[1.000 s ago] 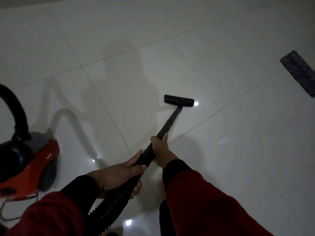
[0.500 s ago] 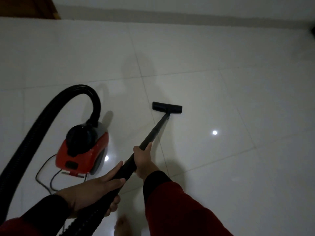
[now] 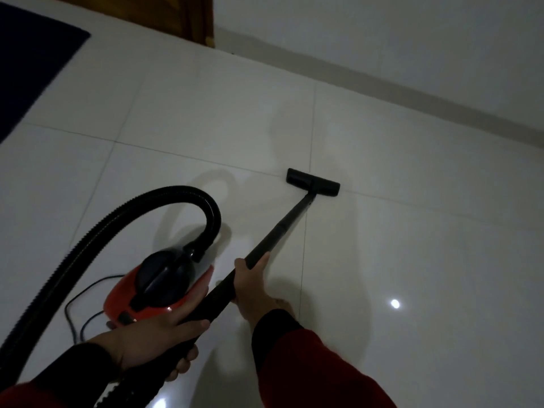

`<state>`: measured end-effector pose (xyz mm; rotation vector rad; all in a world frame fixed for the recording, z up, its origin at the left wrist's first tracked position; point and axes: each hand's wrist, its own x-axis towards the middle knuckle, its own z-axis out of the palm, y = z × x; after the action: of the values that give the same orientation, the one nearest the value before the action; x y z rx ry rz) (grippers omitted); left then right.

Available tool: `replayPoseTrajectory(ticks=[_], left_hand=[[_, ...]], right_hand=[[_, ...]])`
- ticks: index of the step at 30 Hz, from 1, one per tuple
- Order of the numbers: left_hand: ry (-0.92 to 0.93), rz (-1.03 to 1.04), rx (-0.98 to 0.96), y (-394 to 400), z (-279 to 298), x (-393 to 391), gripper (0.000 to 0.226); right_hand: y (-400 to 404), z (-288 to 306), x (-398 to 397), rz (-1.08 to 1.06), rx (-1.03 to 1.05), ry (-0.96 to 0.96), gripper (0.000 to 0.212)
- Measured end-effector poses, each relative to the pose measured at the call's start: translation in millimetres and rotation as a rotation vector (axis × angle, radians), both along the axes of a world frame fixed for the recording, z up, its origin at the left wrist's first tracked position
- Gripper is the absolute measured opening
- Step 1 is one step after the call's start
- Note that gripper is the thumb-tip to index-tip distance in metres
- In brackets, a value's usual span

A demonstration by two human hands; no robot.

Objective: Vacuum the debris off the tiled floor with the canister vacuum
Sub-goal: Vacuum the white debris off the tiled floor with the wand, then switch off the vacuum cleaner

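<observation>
bare tiles (image 3: pixel 412 231) right of wand, canister vacuum (image 3: pixel 160 285) and hose (image 3: pixel 88 240) crowding left

Single head-worn view, looking forward and steeply down, close over both forearms, out across the tiled floor (image 3: pixel 412 231) toward the wall (image 3: pixel 382 30).

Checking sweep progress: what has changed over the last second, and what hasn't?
The view has swung left: the canister and its hose now sit fully in frame, a dark mat and the wall base have appeared, and the patterned mat at right is gone. The floor head now lies on a grout line. Unchanged: left hand and right hand grip the wand.
</observation>
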<state>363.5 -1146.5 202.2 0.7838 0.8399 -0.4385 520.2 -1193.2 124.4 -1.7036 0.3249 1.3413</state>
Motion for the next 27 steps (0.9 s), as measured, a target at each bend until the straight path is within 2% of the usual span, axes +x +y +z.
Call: replayPoseTrajectory(ticks=[2, 4, 5, 7, 8, 9, 11, 13, 15, 16, 18, 19, 21, 24, 26, 27], left_hand=[[0.026, 0.019, 0.009, 18, -18, 22, 0.059], [0.049, 0.048, 0.018, 36, -32, 41, 0.061], [0.055, 0.056, 0.035, 44, -37, 46, 0.065], [0.061, 0.038, 0.087, 56, -45, 50, 0.080], [0.065, 0.032, 0.115, 62, -47, 49, 0.085], [0.071, 0.032, 0.149, 68, -48, 47, 0.084], [0.101, -0.077, 0.348, 79, -50, 38, 0.073], [0.143, -0.257, 0.685, 90, -52, 21, 0.069], [0.219, -0.326, 0.792, 95, -52, 6, 0.077], [0.262, -0.335, 0.806, 94, -53, -3, 0.078], [0.371, -0.401, 0.880, 88, -52, -20, 0.076], [0.440, -0.447, 0.944, 83, -54, -29, 0.075], [0.595, -0.542, 1.120, 73, -57, -47, 0.073], [0.766, -0.624, 1.558, 55, -73, -75, 0.064], [0.798, -0.491, 1.879, 42, -89, -87, 0.058], [0.824, -0.415, 1.980, 38, -99, -92, 0.055]], right_hand=[[22, -13, 31, 0.130, -0.026, -0.020, 0.084], [41, -24, 64, 0.428, -0.094, -0.163, 0.086], [48, -29, 80, 0.685, -0.146, -0.331, 0.084], [60, -38, 107, 1.144, -0.155, -0.830, 0.076], [69, -39, 114, 1.278, -0.031, -1.050, 0.070], [78, -39, 118, 1.382, 0.131, -1.164, 0.063], [98, -38, 117, 1.593, 0.378, -1.092, 0.054], [110, -43, 109, 1.822, 0.479, -0.996, 0.055], [116, -48, 99, 1.947, 0.595, -1.093, 0.061], [120, -49, 90, 1.969, 0.656, -1.096, 0.066], [128, -53, 70, 1.988, 0.766, -0.979, 0.077], [131, -57, 60, 2.010, 0.807, -0.920, 0.077], [136, -67, 42, 2.087, 0.882, -0.911, 0.064], [135, -85, 21, 2.123, 1.024, -1.048, 0.057], [137, -96, 13, 2.086, 1.176, -1.142, 0.055], [138, -103, 10, 2.072, 1.232, -1.173, 0.056]])
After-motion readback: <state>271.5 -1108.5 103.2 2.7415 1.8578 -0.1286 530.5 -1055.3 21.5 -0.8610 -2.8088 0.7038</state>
